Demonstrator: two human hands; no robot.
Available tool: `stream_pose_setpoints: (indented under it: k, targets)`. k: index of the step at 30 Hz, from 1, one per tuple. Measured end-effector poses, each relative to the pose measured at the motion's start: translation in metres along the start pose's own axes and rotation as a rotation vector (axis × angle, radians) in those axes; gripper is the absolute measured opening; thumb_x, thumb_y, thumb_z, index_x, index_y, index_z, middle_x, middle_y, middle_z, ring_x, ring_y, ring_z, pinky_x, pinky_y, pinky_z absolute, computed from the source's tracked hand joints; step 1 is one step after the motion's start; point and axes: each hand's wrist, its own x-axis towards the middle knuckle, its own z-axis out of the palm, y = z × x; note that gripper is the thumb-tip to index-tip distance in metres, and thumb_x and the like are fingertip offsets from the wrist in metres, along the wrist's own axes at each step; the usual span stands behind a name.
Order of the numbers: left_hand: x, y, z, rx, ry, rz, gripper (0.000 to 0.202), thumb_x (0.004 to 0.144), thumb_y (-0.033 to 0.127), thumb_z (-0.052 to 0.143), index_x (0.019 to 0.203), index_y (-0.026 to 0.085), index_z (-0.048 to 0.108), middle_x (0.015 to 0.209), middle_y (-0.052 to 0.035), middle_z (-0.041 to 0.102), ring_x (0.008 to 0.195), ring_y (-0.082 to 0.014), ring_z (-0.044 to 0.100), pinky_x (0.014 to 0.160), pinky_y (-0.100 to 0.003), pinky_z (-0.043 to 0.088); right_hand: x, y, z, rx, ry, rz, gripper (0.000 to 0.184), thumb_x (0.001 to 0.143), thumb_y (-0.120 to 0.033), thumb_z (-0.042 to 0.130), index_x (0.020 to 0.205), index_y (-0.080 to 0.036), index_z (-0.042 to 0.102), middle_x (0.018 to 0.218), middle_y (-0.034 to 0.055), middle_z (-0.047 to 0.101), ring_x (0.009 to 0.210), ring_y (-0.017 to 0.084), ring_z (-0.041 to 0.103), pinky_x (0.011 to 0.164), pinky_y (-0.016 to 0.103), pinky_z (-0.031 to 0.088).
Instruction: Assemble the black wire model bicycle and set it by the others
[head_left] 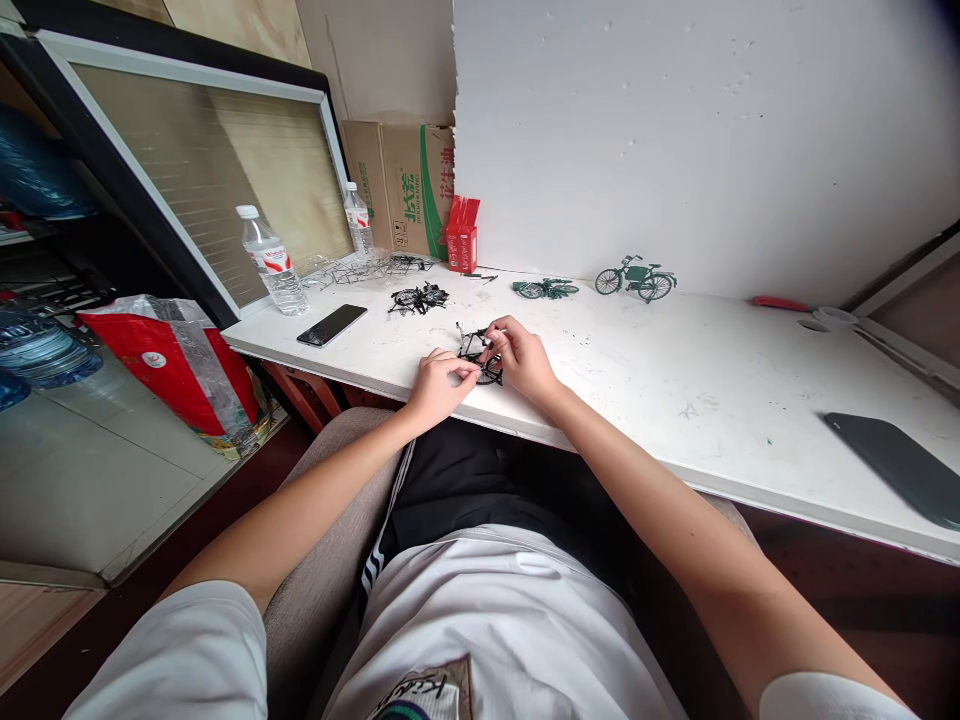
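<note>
A small black model bicycle is between my hands near the table's front edge. My left hand pinches its lower part from the left, thumb and fingertips together. From the right, my right hand closes its fingers on the upper part of the model, covering some of it. Just beyond lies a cluster of black model parts. Farther back, a green model bicycle stands upright, and a second green model lies flat to its left.
On the white table are a phone, water bottles, thin part frames and a small red box. A cardboard box stands behind. A dark flat object and a red-handled item lie right.
</note>
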Motion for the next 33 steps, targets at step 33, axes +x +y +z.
stream_pose_setpoints:
  k: [33]
  targets:
    - [0.0006,-0.0004,0.0009,0.025,-0.011,-0.030,0.008,0.089,0.019,0.076,0.087,0.025,0.081,0.076,-0.0025,0.074,0.088,-0.0247,0.068,0.088,-0.042,0.052,-0.0020,-0.0089,-0.0023,-0.202,-0.061,-0.092,0.044,0.110,-0.062,0.039,0.115,-0.028,0.065,0.081,0.0022,0.077,0.068,0.020,0.069,0.072,0.032,0.055]
